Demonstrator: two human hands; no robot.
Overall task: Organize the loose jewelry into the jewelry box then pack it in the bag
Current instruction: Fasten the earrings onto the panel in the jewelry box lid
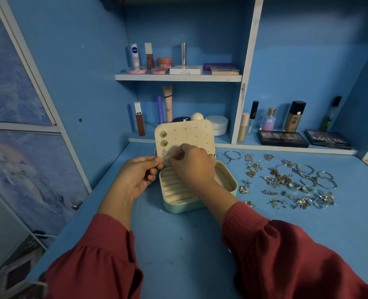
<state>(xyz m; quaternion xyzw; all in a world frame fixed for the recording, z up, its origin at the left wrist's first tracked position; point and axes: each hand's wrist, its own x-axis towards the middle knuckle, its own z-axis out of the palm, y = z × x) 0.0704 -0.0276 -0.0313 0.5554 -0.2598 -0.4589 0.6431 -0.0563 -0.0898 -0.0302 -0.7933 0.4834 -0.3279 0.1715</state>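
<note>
Left hand (135, 175), at 9 o'clock of the mint-and-cream jewelry box (226, 182), is pinched on the cream perforated earring panel (191, 134) edge. Right hand (191, 162) is pinched on a silver triangular stud (168, 158). Panel should be braced, post fed straight. Loose jewelry pile (286, 180) lies at 3 o'clock.

Head camera looks forward and down, close over the desk (178, 244).
</note>
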